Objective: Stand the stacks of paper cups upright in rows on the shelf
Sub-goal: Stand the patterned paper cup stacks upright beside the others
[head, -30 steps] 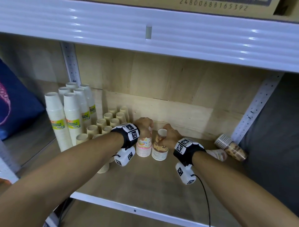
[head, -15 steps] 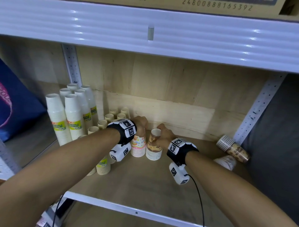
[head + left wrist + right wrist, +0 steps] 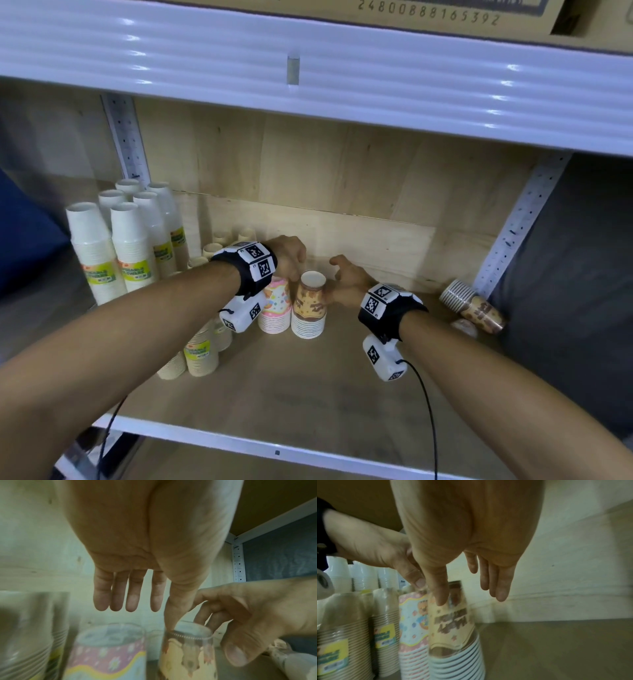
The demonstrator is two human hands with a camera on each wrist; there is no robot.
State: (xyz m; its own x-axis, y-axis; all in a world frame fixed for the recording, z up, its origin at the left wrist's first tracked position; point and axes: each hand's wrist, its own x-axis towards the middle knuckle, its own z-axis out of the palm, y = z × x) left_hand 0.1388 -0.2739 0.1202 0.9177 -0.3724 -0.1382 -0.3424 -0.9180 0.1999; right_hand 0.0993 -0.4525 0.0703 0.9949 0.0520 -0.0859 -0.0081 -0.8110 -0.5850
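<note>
Toward the back of the shelf [image 3: 308, 383] the brown-print cup stack [image 3: 309, 305] stands upright, touching the pastel stack [image 3: 276, 308] on its left. Our left hand [image 3: 291, 262] and right hand [image 3: 346, 281] flank its top, fingers straight and relaxed, gripping nothing. Another brown stack [image 3: 474, 305] lies toppled at the shelf's right edge.

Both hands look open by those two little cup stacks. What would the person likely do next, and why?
Probably reach the right hand to the brown stack lying on its side at the shelf's right end. The brown printed stack and pink stack already stand upright, and the left hand hangs open.
</note>
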